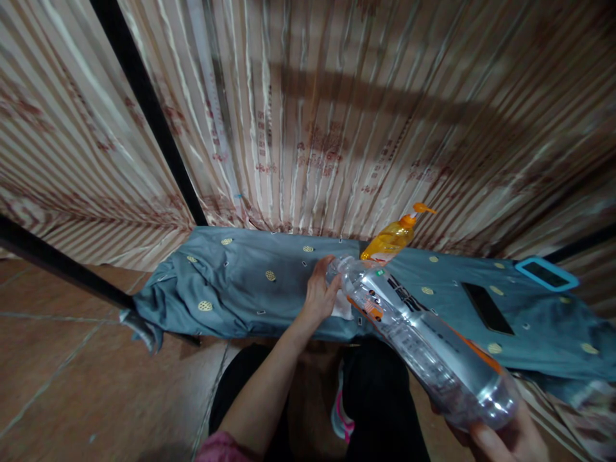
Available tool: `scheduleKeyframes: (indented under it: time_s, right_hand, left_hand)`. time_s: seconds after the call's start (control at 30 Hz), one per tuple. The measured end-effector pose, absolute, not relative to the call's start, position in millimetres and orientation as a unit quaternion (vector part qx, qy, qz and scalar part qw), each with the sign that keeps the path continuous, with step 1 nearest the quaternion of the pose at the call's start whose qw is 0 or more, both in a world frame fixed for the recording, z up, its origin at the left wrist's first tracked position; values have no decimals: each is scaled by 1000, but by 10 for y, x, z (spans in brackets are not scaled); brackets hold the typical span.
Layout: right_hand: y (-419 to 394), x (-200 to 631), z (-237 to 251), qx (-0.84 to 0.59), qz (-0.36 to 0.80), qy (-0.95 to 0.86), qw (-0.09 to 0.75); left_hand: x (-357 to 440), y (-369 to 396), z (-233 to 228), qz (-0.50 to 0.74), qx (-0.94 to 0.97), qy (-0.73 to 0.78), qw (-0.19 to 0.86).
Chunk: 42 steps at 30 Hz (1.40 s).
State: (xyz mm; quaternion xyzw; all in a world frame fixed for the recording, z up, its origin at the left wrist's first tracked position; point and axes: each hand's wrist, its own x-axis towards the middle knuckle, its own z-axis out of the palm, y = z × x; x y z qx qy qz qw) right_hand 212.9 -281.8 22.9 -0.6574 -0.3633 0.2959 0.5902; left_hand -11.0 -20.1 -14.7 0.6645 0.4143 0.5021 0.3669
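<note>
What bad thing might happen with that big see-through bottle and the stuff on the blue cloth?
The clear bottle is tilted, neck down toward the blue cloth, while the left hand is at its neck. If it holds any liquid and is open, that might spill.

The right hand grips only its base, so it might slip.

The orange pump bottle stands just behind the neck and might get knocked over. A dark phone lies nearby and might get wet.

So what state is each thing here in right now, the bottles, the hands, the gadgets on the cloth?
Clear plastic bottle: tilted, nearly on its side, held at both ends.
Left hand: closed around the bottle's neck end.
Right hand: gripping the bottle's base.
Orange pump bottle: leaning on the blue cloth.
Black phone: lying flat, screen dark.
Blue-cased device: lying flat.
</note>
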Motion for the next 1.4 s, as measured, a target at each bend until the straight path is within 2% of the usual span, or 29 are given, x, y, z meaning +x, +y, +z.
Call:
scheduleKeyframes:
  time_s: [0.33, 1.2, 1.4]
  right_hand:
    - [-2807, 2079, 224, -665, 264, -359, 599]
    - [-2848, 2185, 181, -658, 303, -371, 581]
    - [-2801, 1997, 284, -674, 248, -384, 580]
  left_hand:
    - [-112, -197, -150, 504, 666, 406, 372]
    - [-104, -184, -168, 510, 664, 408, 365]
    - [-104, -194, -144, 500, 660, 419, 372]
